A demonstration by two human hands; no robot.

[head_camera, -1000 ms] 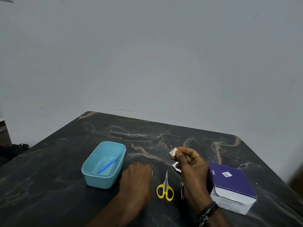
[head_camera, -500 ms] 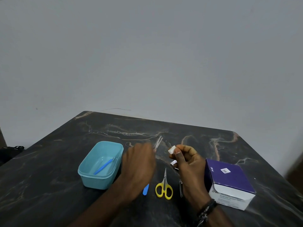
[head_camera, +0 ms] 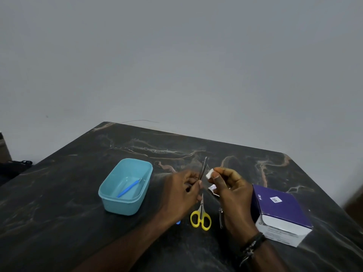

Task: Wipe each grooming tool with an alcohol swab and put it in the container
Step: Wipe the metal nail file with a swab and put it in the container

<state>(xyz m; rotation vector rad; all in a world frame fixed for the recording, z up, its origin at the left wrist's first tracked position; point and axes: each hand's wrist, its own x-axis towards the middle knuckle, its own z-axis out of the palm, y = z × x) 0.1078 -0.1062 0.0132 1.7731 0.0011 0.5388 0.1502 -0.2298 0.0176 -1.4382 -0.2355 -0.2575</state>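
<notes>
Steel tweezers (head_camera: 203,168) and a white swab (head_camera: 209,174) are held up close together over a dark marble table (head_camera: 68,222).
Teal container (head_camera: 125,186) sits on the left of the table with a blue-handled tool (head_camera: 128,187) lying inside it. Just right of it, the left hand (head_camera: 181,195) pinches the lower end of the tweezers between thumb and fingers, tips pointing up and away. Below the hands, yellow-handled scissors (head_camera: 200,216) lie flat, with a small metal tool (head_camera: 221,217) beside them. The right hand (head_camera: 232,193) pinches the swab between thumb and forefinger, just beside the tweezers; whether they touch I cannot tell. A torn wrapper (head_camera: 213,187) lies under that hand. Farthest right stands a purple and white box (head_camera: 280,214).
</notes>
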